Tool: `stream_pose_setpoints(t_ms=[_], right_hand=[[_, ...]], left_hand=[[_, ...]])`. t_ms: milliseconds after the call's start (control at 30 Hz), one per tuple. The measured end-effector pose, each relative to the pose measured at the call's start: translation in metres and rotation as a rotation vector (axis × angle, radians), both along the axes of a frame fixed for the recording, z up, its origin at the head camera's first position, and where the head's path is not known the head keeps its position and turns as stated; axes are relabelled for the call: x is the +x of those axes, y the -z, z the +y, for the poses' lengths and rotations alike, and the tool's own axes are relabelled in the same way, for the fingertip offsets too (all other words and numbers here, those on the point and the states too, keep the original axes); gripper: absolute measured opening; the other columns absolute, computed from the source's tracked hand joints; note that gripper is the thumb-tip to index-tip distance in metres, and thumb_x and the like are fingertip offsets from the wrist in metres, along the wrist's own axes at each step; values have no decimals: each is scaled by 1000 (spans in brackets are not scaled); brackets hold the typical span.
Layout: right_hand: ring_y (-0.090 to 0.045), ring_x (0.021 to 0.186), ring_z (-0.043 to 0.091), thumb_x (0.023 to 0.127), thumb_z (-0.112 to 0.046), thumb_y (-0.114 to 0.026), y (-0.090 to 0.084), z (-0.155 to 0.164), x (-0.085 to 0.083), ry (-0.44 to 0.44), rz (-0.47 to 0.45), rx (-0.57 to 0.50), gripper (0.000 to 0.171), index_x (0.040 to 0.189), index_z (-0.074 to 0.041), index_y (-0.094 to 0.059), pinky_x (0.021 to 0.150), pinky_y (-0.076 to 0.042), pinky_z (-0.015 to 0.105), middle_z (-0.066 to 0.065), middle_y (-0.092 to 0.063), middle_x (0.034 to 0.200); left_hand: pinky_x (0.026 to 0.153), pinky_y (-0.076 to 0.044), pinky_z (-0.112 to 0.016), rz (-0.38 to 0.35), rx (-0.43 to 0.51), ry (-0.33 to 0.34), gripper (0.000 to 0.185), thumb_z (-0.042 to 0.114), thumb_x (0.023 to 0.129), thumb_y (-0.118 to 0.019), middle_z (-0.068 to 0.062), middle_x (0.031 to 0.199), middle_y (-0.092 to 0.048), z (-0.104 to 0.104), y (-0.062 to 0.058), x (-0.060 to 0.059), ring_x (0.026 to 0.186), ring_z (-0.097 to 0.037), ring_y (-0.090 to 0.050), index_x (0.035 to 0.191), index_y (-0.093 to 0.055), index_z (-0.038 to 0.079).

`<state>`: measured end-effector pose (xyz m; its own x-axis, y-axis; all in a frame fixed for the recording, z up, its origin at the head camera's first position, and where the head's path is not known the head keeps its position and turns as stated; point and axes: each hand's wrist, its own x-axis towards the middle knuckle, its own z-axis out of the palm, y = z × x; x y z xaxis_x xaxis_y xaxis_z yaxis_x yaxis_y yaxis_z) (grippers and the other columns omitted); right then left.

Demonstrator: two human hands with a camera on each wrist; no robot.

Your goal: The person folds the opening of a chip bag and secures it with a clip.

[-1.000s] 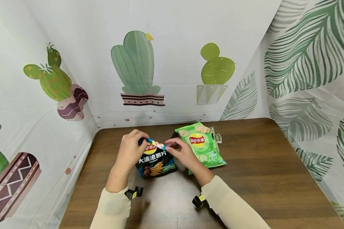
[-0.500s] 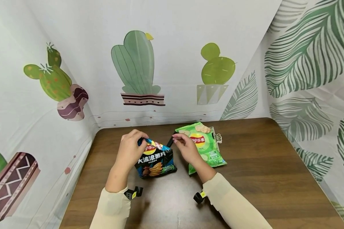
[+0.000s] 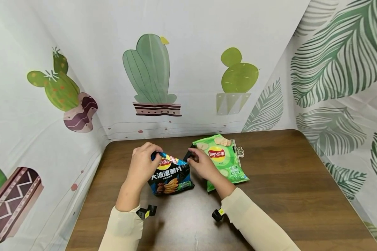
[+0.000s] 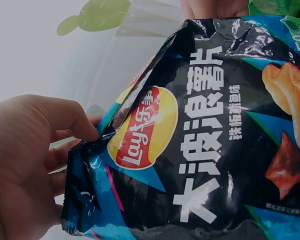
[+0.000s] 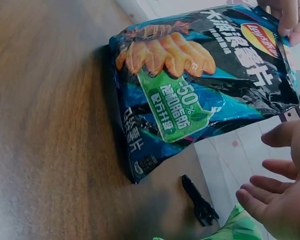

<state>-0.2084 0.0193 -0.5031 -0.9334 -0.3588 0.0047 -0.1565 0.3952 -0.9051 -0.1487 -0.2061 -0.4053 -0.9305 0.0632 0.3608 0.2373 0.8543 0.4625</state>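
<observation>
Two crisp packets are seen on a brown wooden table (image 3: 286,181) hemmed in by cactus-print and leaf-print cloth. The black-and-blue bag (image 3: 170,174) is kept upright at the table's middle, its folded top corner pinched between thumb and curled fingers of the left hand (image 3: 142,165); that pinch is shown close up from the left wrist camera (image 4: 35,165). To the right of that bag, the right hand (image 3: 202,165) is held at a small black clip (image 3: 187,156), which lies just beside the bag's upper right corner. From the head camera the fingers seem closed about the clip, yet in the right wrist view the fingers (image 5: 270,197) are spread loosely with the black clip (image 5: 197,200) lying on the table apart from them, so a grip on it cannot be confirmed. Beyond the right hand, the green bag (image 3: 223,158) is laid flat, touching nothing else visible but a small tag at its far edge. By the look of things, the bag's top has been folded over, while the clip is judged not yet fastened on it.
</observation>
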Motion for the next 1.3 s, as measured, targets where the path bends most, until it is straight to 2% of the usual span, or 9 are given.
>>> stream_pose_setpoints(t_ms=[167,300,600,1033,1300], right_hand=[[-43,144,36,104,-22,-55,2,-2,-4,-37,15,141,50,151,-7,-46,116,-38,53,18,-42,157],[-41,146,38,104,-24,-55,3,-3,-6,-53,-2,199,54,153,-3,-42,117,-37,54,20,-38,160],[-40,145,40,104,-28,-55,6,-3,-13,-60,-34,262,61,154,0,-37,116,-38,54,22,-33,162],[-38,146,42,101,-26,-60,11,-9,-20,-57,-90,346,73,157,5,-25,116,-38,53,26,-27,162],[-41,144,44,104,-26,-53,13,-15,-25,-34,-114,381,67,157,3,-26,115,-39,55,26,-25,163]], left_hand=[[104,-39,-53,7,-3,-2,11,7,90,-64,-5,101,-71,-1,0,0,91,-24,-67,94,-74,11],[104,-39,-53,5,-3,-3,11,8,91,-64,-5,101,-71,-2,0,0,91,-24,-67,94,-74,11],[105,-39,-53,14,6,-6,11,7,91,-65,-6,102,-71,-4,1,0,91,-24,-67,95,-74,10],[106,-38,-53,32,17,-10,10,8,91,-65,-6,102,-71,-6,5,1,93,-25,-67,96,-74,10],[107,-38,-53,35,29,-22,12,7,91,-65,-7,103,-71,-7,5,4,96,-27,-67,97,-75,9]])
